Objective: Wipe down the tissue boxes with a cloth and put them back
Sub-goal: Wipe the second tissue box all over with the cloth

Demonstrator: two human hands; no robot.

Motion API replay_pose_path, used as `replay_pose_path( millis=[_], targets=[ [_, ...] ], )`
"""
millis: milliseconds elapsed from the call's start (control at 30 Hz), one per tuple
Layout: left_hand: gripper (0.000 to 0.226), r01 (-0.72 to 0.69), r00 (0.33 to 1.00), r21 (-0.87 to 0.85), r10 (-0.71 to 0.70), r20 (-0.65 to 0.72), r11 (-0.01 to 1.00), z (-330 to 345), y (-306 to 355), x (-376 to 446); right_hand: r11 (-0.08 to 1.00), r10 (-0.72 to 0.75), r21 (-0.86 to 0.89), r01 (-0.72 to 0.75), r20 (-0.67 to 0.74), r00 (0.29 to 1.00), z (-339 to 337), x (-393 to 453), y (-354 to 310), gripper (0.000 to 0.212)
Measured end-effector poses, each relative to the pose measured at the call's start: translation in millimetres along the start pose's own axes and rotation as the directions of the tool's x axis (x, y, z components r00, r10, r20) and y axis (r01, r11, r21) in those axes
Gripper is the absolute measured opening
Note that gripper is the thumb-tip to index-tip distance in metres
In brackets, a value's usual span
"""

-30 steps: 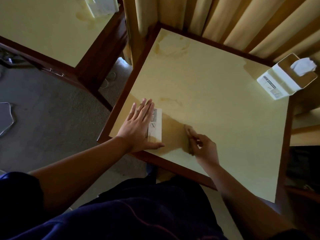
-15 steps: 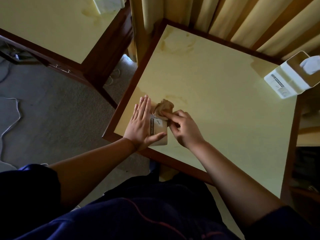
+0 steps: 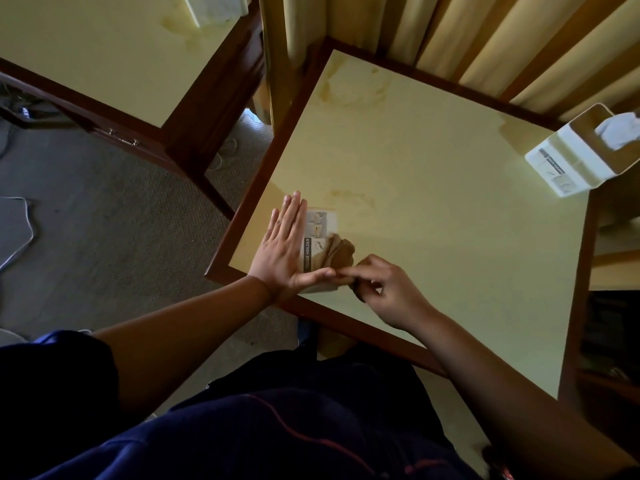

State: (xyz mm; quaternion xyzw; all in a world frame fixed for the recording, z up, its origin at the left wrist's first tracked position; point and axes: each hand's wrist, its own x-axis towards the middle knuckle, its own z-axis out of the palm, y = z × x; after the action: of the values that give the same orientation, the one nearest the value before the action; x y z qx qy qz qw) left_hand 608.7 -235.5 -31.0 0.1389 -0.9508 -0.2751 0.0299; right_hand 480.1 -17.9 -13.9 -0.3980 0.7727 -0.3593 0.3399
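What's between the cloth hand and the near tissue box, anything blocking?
Nothing visible. The right hand pinches the brown cloth, which already lies on the near tissue box. The left hand rests flat along the box's left side, thumb at its near edge, not across the cloth's path.

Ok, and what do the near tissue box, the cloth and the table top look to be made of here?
Near tissue box: looks like smooth white plastic or coated card, with a printed label; can't tell which. Cloth: soft brown fabric, matte, bunched into folds under the right hand. Table top: pale yellow, glossy, probably laminate, stained, inside a dark polished wood rim. The left hand lies flat against the box.
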Motion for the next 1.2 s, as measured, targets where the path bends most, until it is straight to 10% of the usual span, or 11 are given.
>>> replay_pose_path(
  millis=[133, 300, 633, 900, 1200],
  targets=[
    [0.128, 0.015, 1.000, -0.042, -0.015, -0.001, 0.999, 0.1, 0.8, -0.2, 0.806, 0.338, 0.547, -0.224, -0.115, 0.934, 1.0, 18.6, -13.6, 0.042],
    [0.128, 0.016, 1.000, -0.062, -0.018, -0.021, 0.998, 1.2, 2.9, -0.1, 0.977, 0.092, 0.204, -0.058, -0.163, 0.982, 4.0, 47.2, -27.8, 0.045],
    [0.131, -0.005, 1.000, -0.044, 0.004, -0.011, 0.999, 1.5, 0.7, 0.4, 0.975, -0.051, -0.202, 0.098, 0.224, 0.973, -9.2, 13.4, -10.3, 0.061],
    [0.131, -0.020, 1.000, -0.036, 0.019, -0.017, 0.999, -0.8, -2.6, -0.1, 0.817, 0.345, 0.517, -0.257, -0.081, 0.935, -1.4, 12.5, -9.0, 0.049],
    [0.091, 0.095, 0.993, 0.194, -0.106, 0.046, 0.976, -4.0, 29.1, 9.9, 0.839, 0.347, 0.499, -0.218, -0.181, 0.920, 4.6, 59.9, -24.0, 0.038]
  ],
)
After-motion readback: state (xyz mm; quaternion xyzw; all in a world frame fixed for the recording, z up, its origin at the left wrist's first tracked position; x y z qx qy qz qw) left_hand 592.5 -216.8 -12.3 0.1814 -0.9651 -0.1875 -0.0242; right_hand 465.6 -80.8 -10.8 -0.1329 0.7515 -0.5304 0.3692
